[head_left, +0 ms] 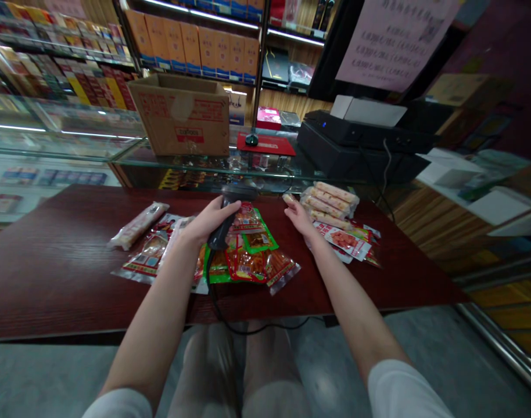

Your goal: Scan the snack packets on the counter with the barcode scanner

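My left hand (208, 220) is closed around the handle of a black barcode scanner (230, 212), whose head points away from me over a spread of red and green snack packets (248, 255) on the dark red table (60, 261). The scanner's cable runs down off the table's front edge. My right hand (299, 217) reaches toward a stack of clear-wrapped pale snack packs (330, 203), fingers loosely curled and touching the nearest pack's end. More red-and-white packets (348, 241) lie just right of that hand.
A long clear-wrapped snack (137, 225) lies at the left of the pile. Behind the table runs a glass counter (74, 145) carrying a cardboard box (182, 113), a red mat with a mouse (251, 139) and a black register (361, 148). Stocked shelves fill the back.
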`<control>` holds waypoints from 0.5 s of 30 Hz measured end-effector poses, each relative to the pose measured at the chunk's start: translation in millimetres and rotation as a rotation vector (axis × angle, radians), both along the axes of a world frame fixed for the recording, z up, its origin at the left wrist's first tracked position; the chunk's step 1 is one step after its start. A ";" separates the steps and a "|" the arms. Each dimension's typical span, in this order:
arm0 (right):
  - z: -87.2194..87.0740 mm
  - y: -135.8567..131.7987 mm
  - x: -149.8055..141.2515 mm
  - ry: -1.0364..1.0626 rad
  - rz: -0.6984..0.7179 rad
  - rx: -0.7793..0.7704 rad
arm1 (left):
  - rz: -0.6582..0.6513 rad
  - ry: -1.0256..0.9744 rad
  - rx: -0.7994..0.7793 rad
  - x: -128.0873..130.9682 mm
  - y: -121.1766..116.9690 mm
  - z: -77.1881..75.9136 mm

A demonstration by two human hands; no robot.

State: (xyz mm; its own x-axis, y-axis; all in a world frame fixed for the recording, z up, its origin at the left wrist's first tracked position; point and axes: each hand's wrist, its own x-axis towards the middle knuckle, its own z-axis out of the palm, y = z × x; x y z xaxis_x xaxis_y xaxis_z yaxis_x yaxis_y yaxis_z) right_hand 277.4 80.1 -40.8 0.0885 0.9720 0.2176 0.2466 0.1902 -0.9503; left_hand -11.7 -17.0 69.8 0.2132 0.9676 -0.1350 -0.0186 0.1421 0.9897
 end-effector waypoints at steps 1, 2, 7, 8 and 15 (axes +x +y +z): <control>-2.4 -1.6 -1.3 -0.064 0.017 0.027 | -0.008 -0.006 -0.003 0.2 -0.3 0.8; -4.0 -4.2 -2.7 -0.139 0.033 0.047 | -0.016 -0.010 -0.001 0.4 -0.5 1.3; 1.7 -19.1 -7.8 -0.124 0.102 -0.006 | -0.012 -0.007 0.006 1.0 -0.9 1.5; 4.7 -22.2 -9.4 -0.065 0.130 -0.040 | -0.013 -0.014 -0.001 1.0 -1.1 1.6; 20.1 -48.4 -34.6 -0.270 0.371 -0.235 | 0.002 -0.001 0.001 -0.1 -0.1 2.0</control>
State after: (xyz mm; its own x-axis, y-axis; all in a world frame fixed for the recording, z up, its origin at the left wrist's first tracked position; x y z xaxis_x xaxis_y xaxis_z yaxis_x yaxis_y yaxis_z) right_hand 242.8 31.7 -20.7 -0.3005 0.9528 -0.0435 0.4455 0.0999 -0.8897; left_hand -11.8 -17.1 71.8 0.2114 0.9682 -0.1338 -0.0197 0.1411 0.9898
